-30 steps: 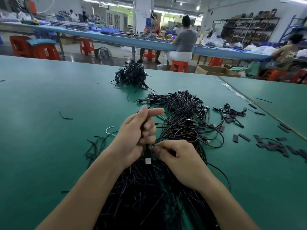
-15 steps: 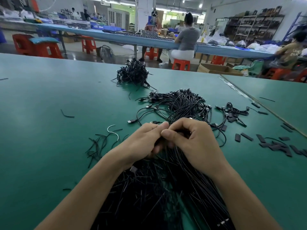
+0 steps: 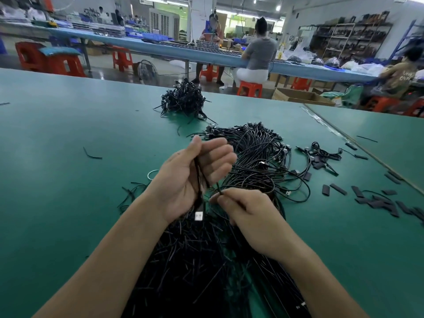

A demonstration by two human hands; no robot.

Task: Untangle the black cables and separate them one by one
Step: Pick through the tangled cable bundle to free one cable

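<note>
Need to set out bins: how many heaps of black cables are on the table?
4: a far heap, a middle heap, a small bunch right of it, and the nearest heap, partly covered.

Colours noted: flat matte desk point(image 3: 57, 180) uniform teal-green, no pattern. thin black cables point(image 3: 257, 157) black throughout. rectangular metal plug point(image 3: 198, 216) silver-white. small wire loop point(image 3: 151, 174) white. flat short sleeve pieces point(image 3: 378, 200) black. square plastic stools point(image 3: 57, 63) red-orange.

Bright overhead strip lighting, soft shadows, wide-angle edge bending, slight background blur.
</note>
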